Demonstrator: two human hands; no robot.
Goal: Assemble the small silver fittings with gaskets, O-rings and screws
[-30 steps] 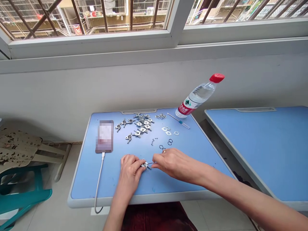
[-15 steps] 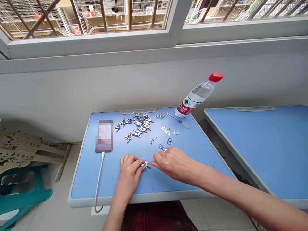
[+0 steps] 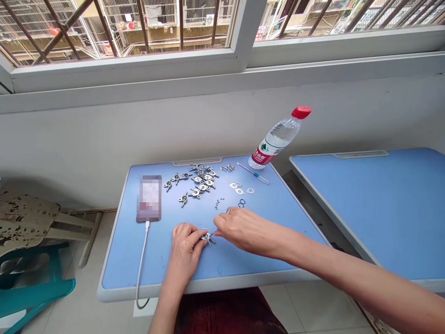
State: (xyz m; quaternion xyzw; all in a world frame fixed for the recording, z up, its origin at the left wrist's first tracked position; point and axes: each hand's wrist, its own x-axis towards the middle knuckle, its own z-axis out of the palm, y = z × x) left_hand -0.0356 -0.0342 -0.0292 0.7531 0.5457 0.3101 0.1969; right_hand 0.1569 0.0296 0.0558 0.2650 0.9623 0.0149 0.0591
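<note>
My left hand [image 3: 186, 245] rests on the blue table [image 3: 167, 260] near its front edge, fingers pinched on a small silver metal fitting [image 3: 207, 238]. My right hand [image 3: 243, 229] reaches in from the right, its fingertips closed together at the same fitting; what they pinch is too small to make out. Farther back lies a pile of similar metal fittings [image 3: 200, 178], a few flat metal plates [image 3: 239, 188], small black rings [image 3: 242, 203] and tiny screws [image 3: 219, 202].
A phone [image 3: 150, 197] with a white cable [image 3: 142, 264] lies at the left. A water bottle [image 3: 276, 139] with a red cap stands at the back right, a thin screwdriver [image 3: 253, 173] before it. A second blue table [image 3: 382, 204] stands right; stools [image 3: 31, 232] left.
The view has drifted a little to the right. My right hand has edged closer to the fitting, which my left hand keeps holding in the same spot.
</note>
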